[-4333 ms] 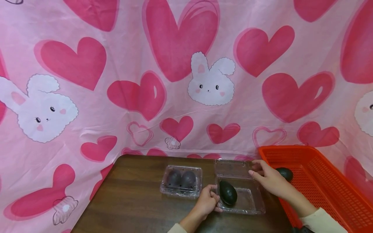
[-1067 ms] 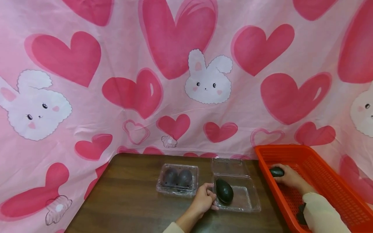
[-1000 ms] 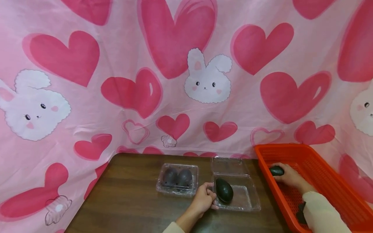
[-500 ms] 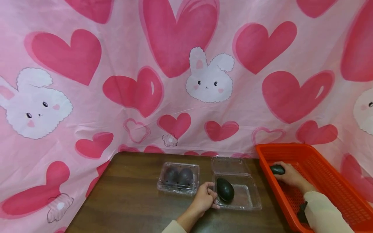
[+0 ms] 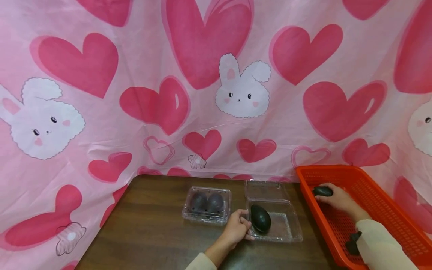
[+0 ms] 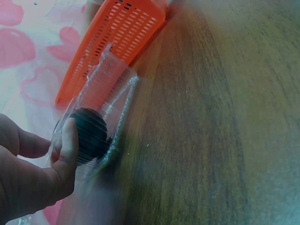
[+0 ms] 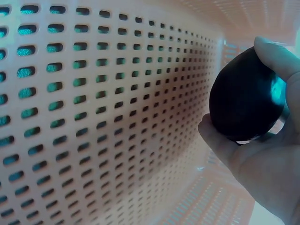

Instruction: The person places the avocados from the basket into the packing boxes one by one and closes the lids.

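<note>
An open clear plastic clamshell box [image 5: 281,225] lies on the table, its lid [image 5: 266,191] folded back toward the wall. Inside, at the left, sits one dark green avocado [image 5: 260,219]; the box's right half is bare. My left hand [image 5: 236,228] pinches the box's left wall between thumb and fingers, seen close up in the left wrist view. Within the orange basket [image 5: 371,202] my right hand [image 5: 342,200] grips another avocado [image 5: 323,191] near the basket's far left side. The right wrist view shows thumb and fingers round this avocado [image 7: 246,96].
A closed clamshell [image 5: 206,204] with two dark avocados stands left of the open one. The basket's raised left rim [image 5: 315,212] lies between the open box and my right hand. A pink heart-printed cloth [image 5: 202,112] hangs behind the brown wooden table [image 5: 152,225].
Over these seconds my right hand left the lid of the open box, reached into the basket and took hold of an avocado. Lately that avocado shifted slightly. My left hand stays at the box.
</note>
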A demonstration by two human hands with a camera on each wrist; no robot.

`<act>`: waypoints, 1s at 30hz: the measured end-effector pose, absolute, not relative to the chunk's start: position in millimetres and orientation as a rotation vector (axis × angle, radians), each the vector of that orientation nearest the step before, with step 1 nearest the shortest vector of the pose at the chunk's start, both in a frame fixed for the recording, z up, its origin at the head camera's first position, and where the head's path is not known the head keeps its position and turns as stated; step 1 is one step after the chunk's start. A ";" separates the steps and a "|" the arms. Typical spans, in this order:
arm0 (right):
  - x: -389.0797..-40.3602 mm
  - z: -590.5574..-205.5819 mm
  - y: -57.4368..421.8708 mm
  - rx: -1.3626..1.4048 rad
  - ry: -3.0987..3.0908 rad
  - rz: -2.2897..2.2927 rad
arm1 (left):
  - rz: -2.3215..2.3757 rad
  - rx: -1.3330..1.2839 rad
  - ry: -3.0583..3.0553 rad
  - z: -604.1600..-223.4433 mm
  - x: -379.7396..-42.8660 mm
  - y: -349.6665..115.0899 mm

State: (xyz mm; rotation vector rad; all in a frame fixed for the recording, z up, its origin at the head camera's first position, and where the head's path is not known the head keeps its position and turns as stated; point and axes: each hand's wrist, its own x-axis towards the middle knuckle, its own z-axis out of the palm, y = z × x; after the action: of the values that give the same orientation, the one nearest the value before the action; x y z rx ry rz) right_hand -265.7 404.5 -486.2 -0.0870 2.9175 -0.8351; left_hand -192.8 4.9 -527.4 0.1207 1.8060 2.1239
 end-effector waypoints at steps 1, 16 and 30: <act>-265.1 -483.5 404.4 -0.078 2.910 -0.836 | 2.121 0.121 1.811 -526.7 -193.0 4.8; -253.9 -441.9 395.6 0.001 2.953 -0.850 | 2.117 0.103 1.822 -524.9 -194.2 6.6; -243.1 -411.0 356.7 -0.046 2.990 -0.891 | 2.113 0.102 1.828 -529.1 -192.9 5.5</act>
State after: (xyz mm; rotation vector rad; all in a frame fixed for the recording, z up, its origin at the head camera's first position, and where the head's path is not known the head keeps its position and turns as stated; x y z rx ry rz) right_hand -243.1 356.7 -411.0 -0.0459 2.9902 -0.8910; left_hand -192.9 5.5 -529.1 0.1020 1.8282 2.1126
